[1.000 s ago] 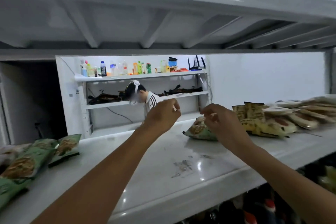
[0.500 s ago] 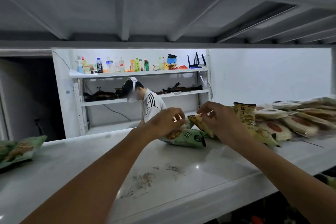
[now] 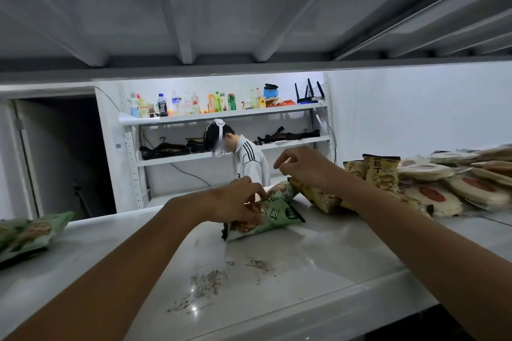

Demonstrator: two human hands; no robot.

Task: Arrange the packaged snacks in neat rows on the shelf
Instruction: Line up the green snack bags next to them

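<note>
Our left hand [image 3: 235,206] holds its grip pinched on the green crinkled snack packet [image 3: 273,216] lying mid-shelf on the glossy white shelf [image 3: 318,263]; our right hand [image 3: 303,165] hovers above, grip loosely spread, holding nothing.

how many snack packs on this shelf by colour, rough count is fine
green packs: at least 4 (2 in the middle, one of them in the left hand; 2 at the far left)
yellow packs: at least 3
pale round packs: at least 5; the pile overlaps
total: at least 12
</note>
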